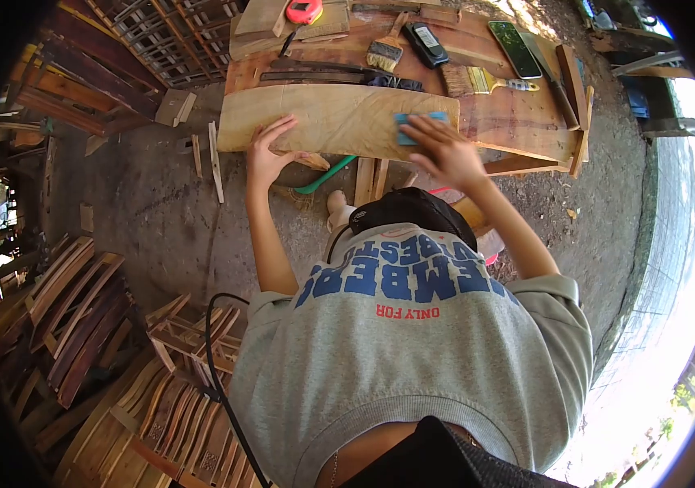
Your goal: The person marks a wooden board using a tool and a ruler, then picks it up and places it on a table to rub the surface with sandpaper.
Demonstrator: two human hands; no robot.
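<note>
A long pale wooden board [339, 114] lies along the near edge of the wooden worktable [518, 122]. My left hand [268, 154] rests on the board's left part, fingers spread over its surface and thumb apart at the near edge. Toward the board's right end, my right hand [443, 150] presses a blue sheet [422, 128] flat against the wood. That hand is slightly blurred, with its fingers over the sheet.
Behind the board are brushes [386, 54], a black device [426, 45], a phone [515, 50] and a red tape measure [304, 10]. A long tool [555, 85] lies at the right. Curved wooden parts [79, 309] are stacked at the lower left.
</note>
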